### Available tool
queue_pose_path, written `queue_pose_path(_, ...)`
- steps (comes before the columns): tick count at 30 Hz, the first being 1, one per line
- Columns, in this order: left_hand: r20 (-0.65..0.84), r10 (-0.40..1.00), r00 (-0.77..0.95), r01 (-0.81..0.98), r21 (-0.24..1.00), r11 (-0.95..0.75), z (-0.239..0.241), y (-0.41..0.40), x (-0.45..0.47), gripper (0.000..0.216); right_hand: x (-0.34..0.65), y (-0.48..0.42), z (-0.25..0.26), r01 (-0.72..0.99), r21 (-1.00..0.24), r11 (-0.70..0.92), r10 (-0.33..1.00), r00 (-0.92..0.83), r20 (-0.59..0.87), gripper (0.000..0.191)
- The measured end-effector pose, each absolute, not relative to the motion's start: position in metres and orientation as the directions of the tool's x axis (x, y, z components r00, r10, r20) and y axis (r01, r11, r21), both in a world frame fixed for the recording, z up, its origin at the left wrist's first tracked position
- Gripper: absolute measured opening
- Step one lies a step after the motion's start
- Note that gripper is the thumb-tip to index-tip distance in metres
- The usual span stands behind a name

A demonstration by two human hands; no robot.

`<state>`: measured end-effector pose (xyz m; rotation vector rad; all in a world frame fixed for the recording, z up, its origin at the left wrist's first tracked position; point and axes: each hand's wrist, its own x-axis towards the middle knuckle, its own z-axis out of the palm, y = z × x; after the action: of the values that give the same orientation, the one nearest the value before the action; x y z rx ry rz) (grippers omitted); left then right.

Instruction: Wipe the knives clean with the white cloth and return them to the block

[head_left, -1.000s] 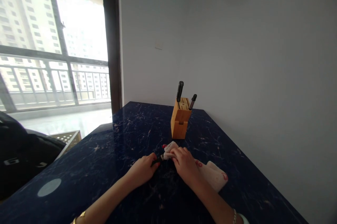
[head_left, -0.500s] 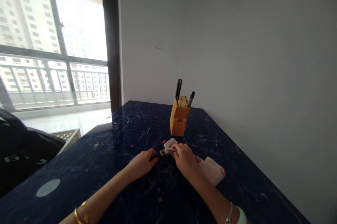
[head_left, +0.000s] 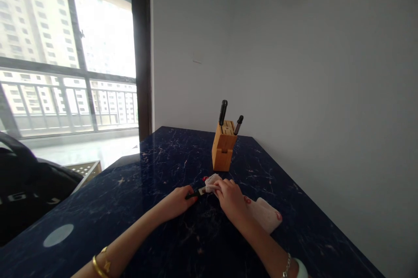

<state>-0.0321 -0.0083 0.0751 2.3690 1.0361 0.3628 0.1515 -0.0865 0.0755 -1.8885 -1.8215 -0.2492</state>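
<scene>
My left hand (head_left: 178, 202) is closed around the black handle of a knife (head_left: 193, 194) that lies low over the dark blue marble counter (head_left: 137, 191). My right hand (head_left: 230, 197) is closed on a pale pink cloth (head_left: 264, 217), pressing a fold of it around the knife's blade, which is hidden under the cloth. The rest of the cloth trails to the right on the counter. Behind my hands stands a wooden knife block (head_left: 224, 149) with two black-handled knives in it.
A grey wall runs along the counter's right and far sides. At the left is a large window with a dark frame (head_left: 142, 51). A black bag or chair (head_left: 26, 186) sits at the lower left. A pale round mark (head_left: 58, 234) shows on the counter.
Both hands stay on the knife and cloth, shifting only slightly. The view has drifted a little, with no clear change in what is held.
</scene>
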Motion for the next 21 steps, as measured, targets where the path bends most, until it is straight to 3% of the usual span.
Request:
queue_pose_path(9, 0.043, 0.737, 0.674, 0.601, 0.548, -0.582, 0.0741, -0.0073, -0.0326, 0.024, 0.1535, -0.0848, 0.0728, 0.975, -0.223, 0.018, 0.888, 0.087, 0.452, 0.014)
queue_pose_path(21, 0.055, 0.739, 0.671, 0.593, 0.559, -0.580, 0.0687, -0.0015, -0.0288, 0.022, 0.1538, -0.0777, 0.0720, 0.995, -0.095, 0.002, 0.914, 0.037, 0.405, 0.020)
